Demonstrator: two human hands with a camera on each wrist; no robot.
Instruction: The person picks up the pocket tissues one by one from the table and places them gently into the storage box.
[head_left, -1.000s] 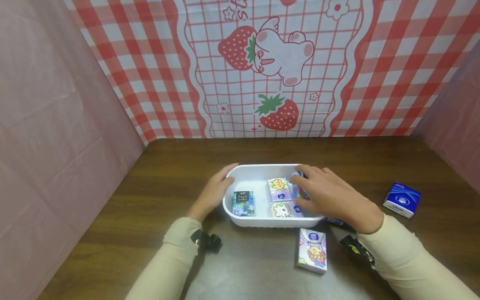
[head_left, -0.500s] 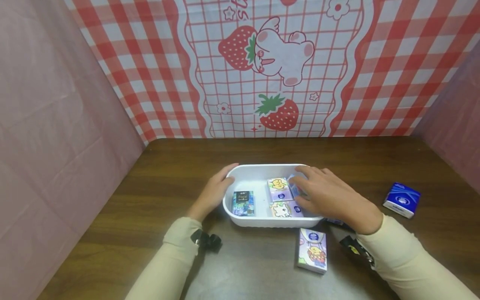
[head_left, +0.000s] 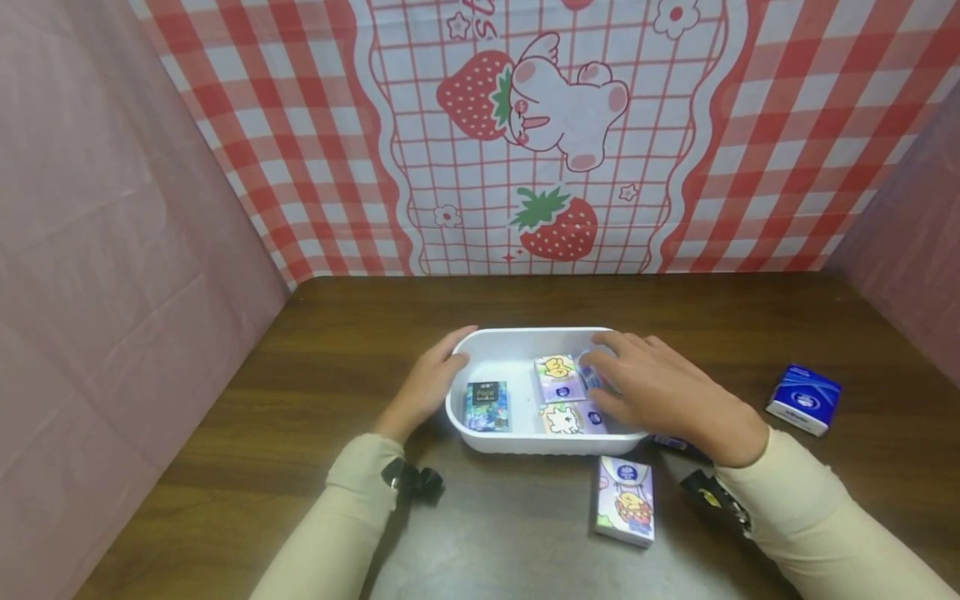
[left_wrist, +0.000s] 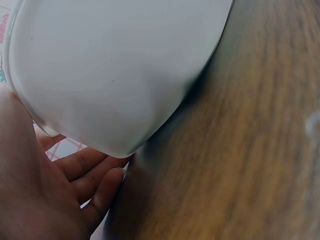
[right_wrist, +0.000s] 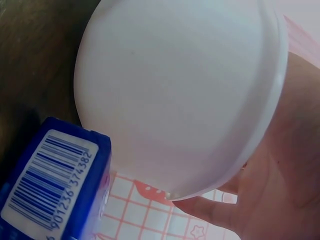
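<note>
A white plastic tray [head_left: 525, 445] sits mid-table with tissue packs inside. My left hand [head_left: 427, 379] grips its left end, thumb at the rim and fingers along the outside. My right hand [head_left: 660, 392] reaches over the right end, fingers curled about a bluish tissue pack [head_left: 592, 375], mostly hidden beneath them. Left of that lie a yellow-character tissue pack [head_left: 558, 379] and, nearer the front, a white-character tissue pack [head_left: 566, 420]. A dark green-blue pack [head_left: 487, 408] marked "Face" lies at the tray's left. The right wrist view shows the tray's end wall [right_wrist: 180, 90].
In front of the tray lies a purple cartoon tissue pack [head_left: 625, 502]. A blue tissue pack [head_left: 805, 400] lies far right. Another blue pack [right_wrist: 55, 185], barcode showing, is beside the tray's right end, partly under my right forearm. A checked cloth [head_left: 300, 142] hangs behind the table.
Under my right fingers, the pack at the tray's right end has shifted, showing a paler blue face than a second ago. My left hand and the tray have stayed still.
</note>
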